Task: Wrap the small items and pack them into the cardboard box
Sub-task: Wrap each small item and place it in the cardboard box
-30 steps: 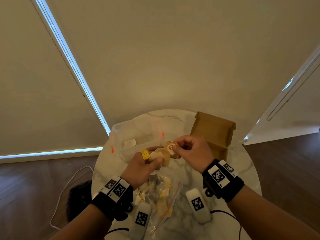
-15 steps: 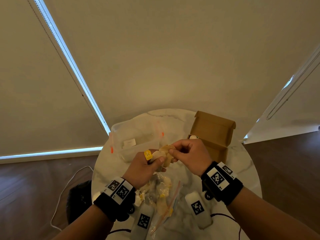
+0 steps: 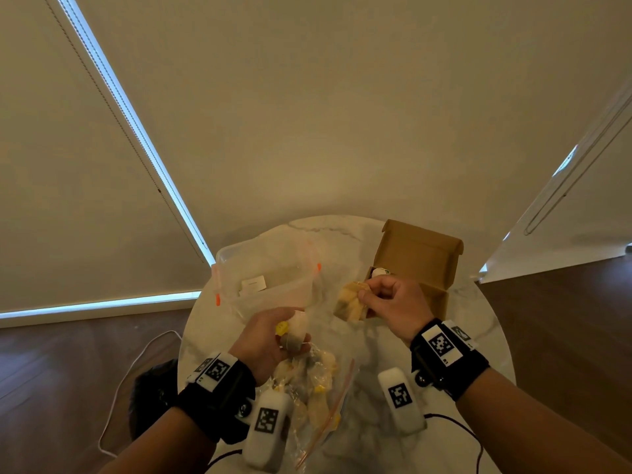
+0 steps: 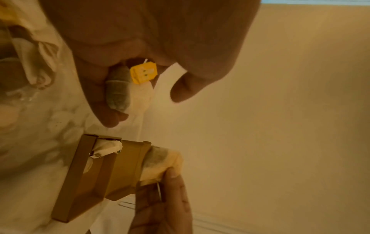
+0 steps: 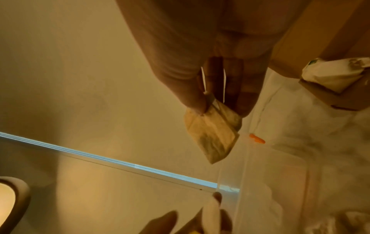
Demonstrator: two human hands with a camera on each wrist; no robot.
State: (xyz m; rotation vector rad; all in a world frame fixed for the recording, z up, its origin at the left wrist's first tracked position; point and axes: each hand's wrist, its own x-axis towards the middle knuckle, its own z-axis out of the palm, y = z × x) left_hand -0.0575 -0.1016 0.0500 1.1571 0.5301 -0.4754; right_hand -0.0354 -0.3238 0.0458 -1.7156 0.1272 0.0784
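Observation:
My left hand [image 3: 290, 335] grips a pale tea bag [image 4: 124, 91] with a yellow tag [image 4: 143, 73], low over the middle of the round marble table [image 3: 342, 227]. My right hand [image 3: 367, 291] pinches the top of a second, tan tea bag [image 5: 214, 136], which hangs in the air just left of the open cardboard box [image 3: 420, 254]. Its string runs up between the fingers. The box stands at the table's back right with its lid up. A white wrapped item [image 5: 332, 71] lies in its near left corner.
A clear zip bag [image 3: 266, 275] with orange marks lies at the back left. A crumpled plastic bag of several tea bags [image 3: 307, 381] sits under my left wrist. Two white marker blocks [image 3: 268, 429] [image 3: 400, 398] with cables rest near the front edge.
The hands, which were together over one bundle, have separated. The right hand carried the tan tea bag right toward the box; the left hand dropped toward me with the yellow-tagged bag.

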